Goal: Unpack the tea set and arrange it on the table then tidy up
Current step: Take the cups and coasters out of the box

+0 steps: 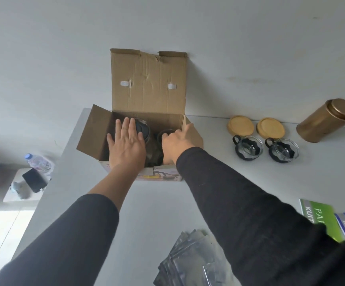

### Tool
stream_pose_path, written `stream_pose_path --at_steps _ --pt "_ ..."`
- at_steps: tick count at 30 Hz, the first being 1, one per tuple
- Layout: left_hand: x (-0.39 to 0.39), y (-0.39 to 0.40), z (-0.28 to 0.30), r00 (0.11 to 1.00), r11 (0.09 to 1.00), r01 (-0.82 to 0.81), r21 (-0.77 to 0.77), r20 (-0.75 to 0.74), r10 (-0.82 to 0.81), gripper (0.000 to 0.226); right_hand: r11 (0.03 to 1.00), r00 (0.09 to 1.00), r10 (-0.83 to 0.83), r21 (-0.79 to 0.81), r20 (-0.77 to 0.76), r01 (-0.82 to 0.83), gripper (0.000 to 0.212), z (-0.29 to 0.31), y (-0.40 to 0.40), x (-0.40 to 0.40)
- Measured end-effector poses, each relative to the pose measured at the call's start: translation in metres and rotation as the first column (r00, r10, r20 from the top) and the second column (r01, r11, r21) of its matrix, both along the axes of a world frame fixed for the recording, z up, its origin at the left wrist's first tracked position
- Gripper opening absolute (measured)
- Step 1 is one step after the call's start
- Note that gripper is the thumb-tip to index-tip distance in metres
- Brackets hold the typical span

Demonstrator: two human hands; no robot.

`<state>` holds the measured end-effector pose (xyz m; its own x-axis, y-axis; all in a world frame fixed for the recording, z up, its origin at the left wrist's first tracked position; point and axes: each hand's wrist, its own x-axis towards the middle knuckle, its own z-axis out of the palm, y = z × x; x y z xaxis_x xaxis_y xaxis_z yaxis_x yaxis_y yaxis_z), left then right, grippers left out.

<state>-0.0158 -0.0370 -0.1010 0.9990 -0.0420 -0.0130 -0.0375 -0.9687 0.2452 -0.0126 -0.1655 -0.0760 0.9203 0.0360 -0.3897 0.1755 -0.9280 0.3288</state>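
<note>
Evidently mid-unpacking, the left hand (126, 141) lies flat and open over a dark lidded piece inside the cardboard box (147, 87), steadying it, while the right hand (176, 141) curls around a cup there, 2 glass cups (249, 148) already on the surface (208, 182).

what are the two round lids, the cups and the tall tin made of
Lids: likely wood or bamboo, matte tan with a paler rim. Cups: clear glass, see-through with glints, held in black holders, probably plastic. Tin: seemingly metal, with a brushed golden sheen.
</note>
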Motion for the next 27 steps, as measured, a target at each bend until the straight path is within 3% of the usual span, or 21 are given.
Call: stream_pose_path --at_steps 6,10,13,16,20,27 --pt "0.001 0.0 -0.002 1.0 1.0 0.002 0.015 0.006 -0.002 0.055 0.998 0.998 -0.066 0.022 -0.007 0.066 0.064 -0.003 0.006 0.0" --pt "0.0 0.0 0.0 1.0 1.0 0.008 -0.007 0.007 -0.007 0.054 0.978 0.996 -0.076 0.193 -0.038 0.082 0.076 0.014 0.0 -0.007" --pt "-0.001 0.003 0.002 1.0 0.999 0.013 -0.053 -0.009 -0.014 0.054 0.939 0.996 -0.063 0.334 -0.059 0.079 0.072 0.036 -0.007 -0.012" --pt "0.0 0.004 0.01 1.0 0.99 0.006 -0.139 -0.017 -0.009 0.052 0.847 0.994 -0.111 0.523 -0.008 0.099 0.069 0.052 -0.012 -0.015" --pt "-0.001 -0.001 0.023 0.996 0.95 -0.075 -0.304 0.028 0.088 0.049 0.672 0.954 -0.251 0.739 0.167 0.047 0.068 0.066 -0.029 -0.027" --pt "-0.019 -0.059 0.047 0.97 0.933 0.049 -0.357 0.238 0.04 0.043 0.451 0.775 -0.541 0.89 0.328 -0.063 0.079 0.054 -0.104 -0.078"
